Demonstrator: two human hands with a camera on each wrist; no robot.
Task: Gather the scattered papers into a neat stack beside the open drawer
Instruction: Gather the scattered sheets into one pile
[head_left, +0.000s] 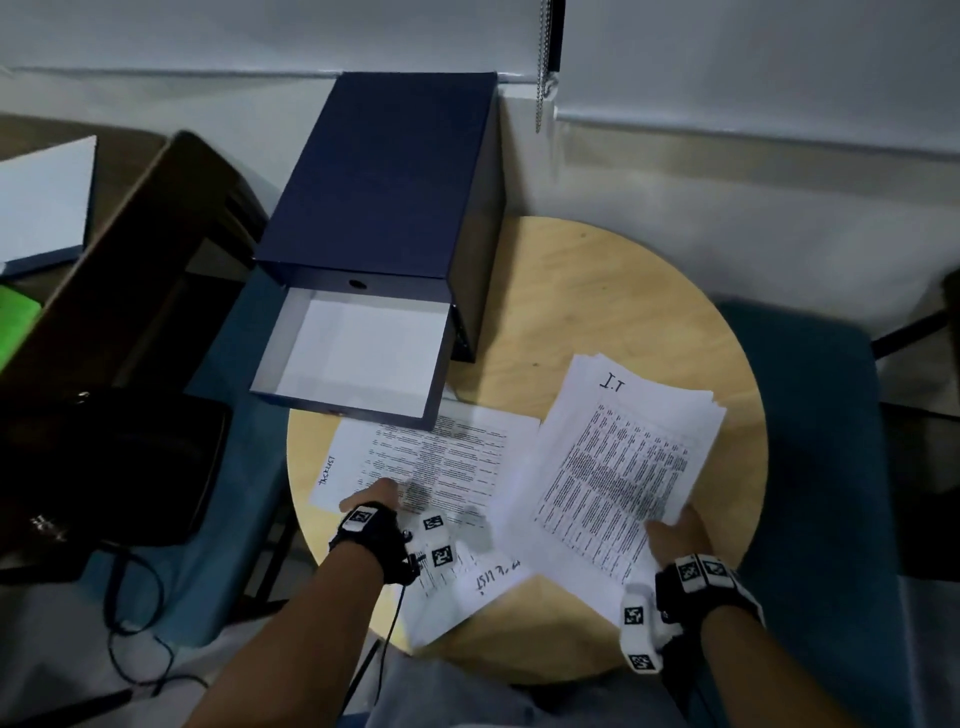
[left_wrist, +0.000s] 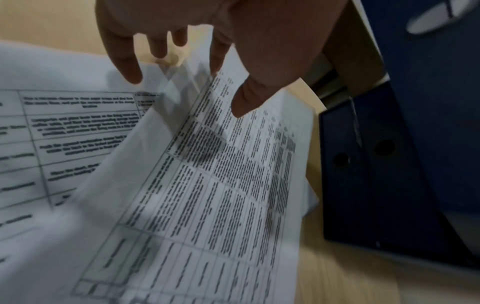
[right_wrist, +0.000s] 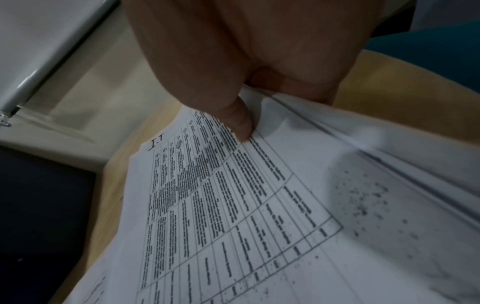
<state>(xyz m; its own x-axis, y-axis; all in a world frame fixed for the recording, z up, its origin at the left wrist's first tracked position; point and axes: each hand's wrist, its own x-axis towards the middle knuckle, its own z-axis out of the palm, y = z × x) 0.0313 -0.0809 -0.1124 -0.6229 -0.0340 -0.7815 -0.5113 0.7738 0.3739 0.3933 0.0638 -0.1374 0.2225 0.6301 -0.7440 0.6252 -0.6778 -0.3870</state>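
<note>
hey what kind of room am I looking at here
Probably an office or study corner: printed table sheets lie on a round wooden table, beside a dark blue cardboard file box with its drawer open.

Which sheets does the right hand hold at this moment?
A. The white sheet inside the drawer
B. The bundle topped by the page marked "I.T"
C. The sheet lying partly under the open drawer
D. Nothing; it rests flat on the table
B: the right hand grips the near edge of the I.T bundle, its thumb pressed on the top page.
</note>
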